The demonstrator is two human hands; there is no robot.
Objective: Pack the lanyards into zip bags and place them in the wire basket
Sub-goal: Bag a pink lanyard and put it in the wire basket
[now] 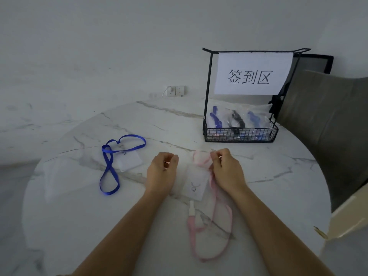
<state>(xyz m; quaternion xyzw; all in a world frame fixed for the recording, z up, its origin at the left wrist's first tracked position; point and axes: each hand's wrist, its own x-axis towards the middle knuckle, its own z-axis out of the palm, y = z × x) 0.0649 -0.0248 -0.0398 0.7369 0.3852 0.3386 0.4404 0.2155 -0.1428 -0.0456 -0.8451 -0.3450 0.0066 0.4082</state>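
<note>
A pink lanyard (211, 234) trails toward me on the round marble table (278, 186), with a white clip (192, 209) on it. Its far end is bunched up (201, 159), and my right hand (226, 169) pinches that bunch. A clear zip bag (194, 183) with a small printed mark lies flat between my hands. My left hand (162, 170) hovers left of the bag with fingers curled against the thumb; I make out nothing in it. A blue lanyard (111, 170) lies in a figure eight over another clear zip bag (130, 161). The black wire basket (241, 135) at the back holds several bagged lanyards.
A white paper sign (252, 73) hangs on the basket's tall frame. More faint clear bags (57, 176) lie at the table's left. A grey chair (328, 120) stands at the right, a cardboard box (348, 218) at the lower right. A wall socket (176, 90) is behind.
</note>
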